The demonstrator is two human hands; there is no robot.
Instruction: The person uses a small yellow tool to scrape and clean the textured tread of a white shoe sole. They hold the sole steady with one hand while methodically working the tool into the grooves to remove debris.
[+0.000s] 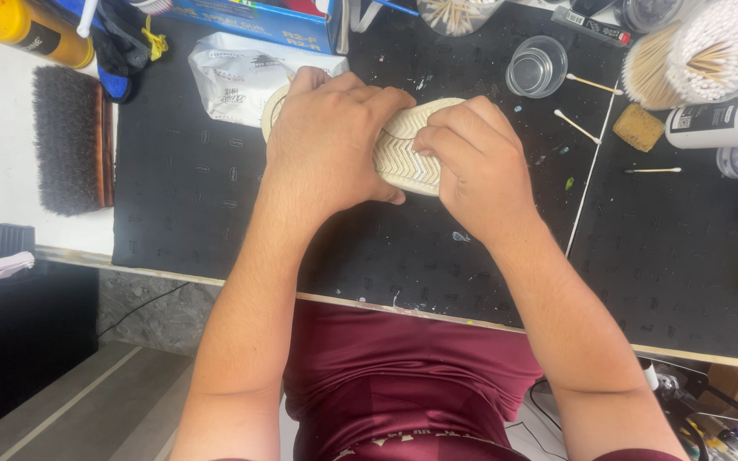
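A cream-coloured shoe [410, 152] lies sole up on the black mat [190, 196], its zigzag tread facing me. My left hand [328, 141] is wrapped over the heel half of the sole and covers most of it. My right hand [478, 162] grips the toe end, fingers curled over the sole's edge. The shoe's upper is hidden beneath the hands.
A dark bristle brush [72, 141] lies at the left on the white surface. A white pouch [237, 77], a clear empty cup [537, 67], loose cotton swabs [577, 125], a swab container [702, 51], a tan sponge [639, 127] and a white bottle [723, 119] ring the mat.
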